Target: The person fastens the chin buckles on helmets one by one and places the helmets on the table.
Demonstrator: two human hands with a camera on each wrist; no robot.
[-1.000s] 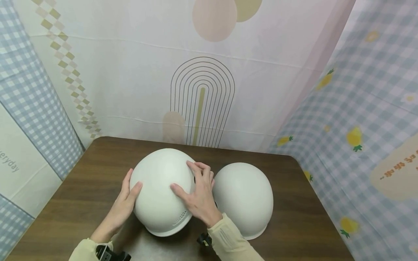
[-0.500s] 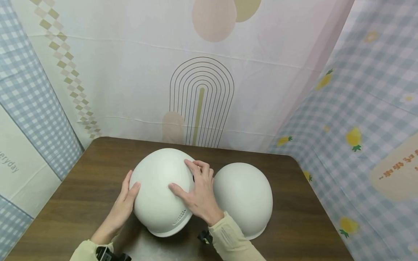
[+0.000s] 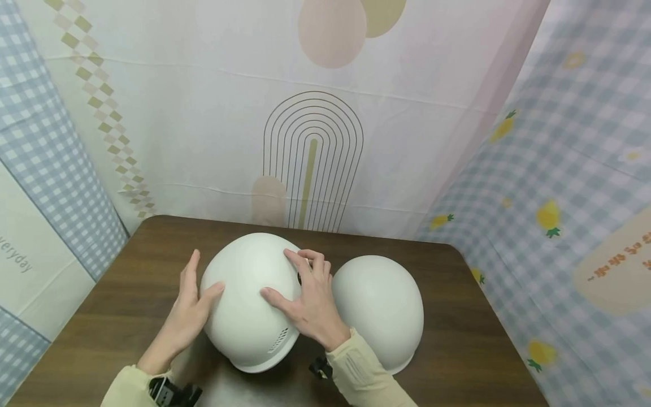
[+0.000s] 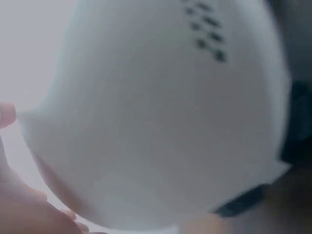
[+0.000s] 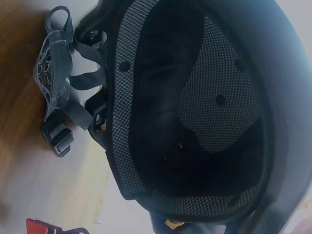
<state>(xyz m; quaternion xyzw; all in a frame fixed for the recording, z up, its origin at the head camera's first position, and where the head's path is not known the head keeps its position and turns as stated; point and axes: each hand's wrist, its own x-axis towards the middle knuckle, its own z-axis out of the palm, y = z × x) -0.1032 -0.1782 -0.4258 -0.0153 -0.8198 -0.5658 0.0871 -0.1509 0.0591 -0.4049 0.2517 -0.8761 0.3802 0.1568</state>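
Head view: your work sits on a glossy white, rounded, hard-shelled helmet [image 3: 249, 294], left of centre over the table, tilted with its rim toward your lower right. Small slotted vents [image 3: 278, 341] show near that rim; whether the rim touches the wood cannot be told. Change in the last half second: your left hand [image 3: 185, 314] has let its fingers come away from the shell's left side; they now stand straight and spread, with the thumb alone at the surface. Contact there is uncertain, as the left wrist view is blurred. Your right hand [image 3: 316, 308] has kept its place, thumb and forefinger wide apart on the shell, the other fingers bent over the right side, gripping it. Reading: the right hand now likely carries most of the hold, so steadiness depends on that side. Right wrist view looks into what seems to be the same helmet: dark grey mesh-and-foam padding [image 5: 219, 100], with black webbing straps [image 5: 61, 73] and a black plastic buckle [image 5: 59, 139] hanging at the edge. Further out, a second matte white domed helmet [image 3: 378, 311] rests crown up just beyond your right forearm. Under all, a dark brown wood-grain table [image 3: 112, 305]; behind, a pale patterned cloth [image 3: 213, 130].
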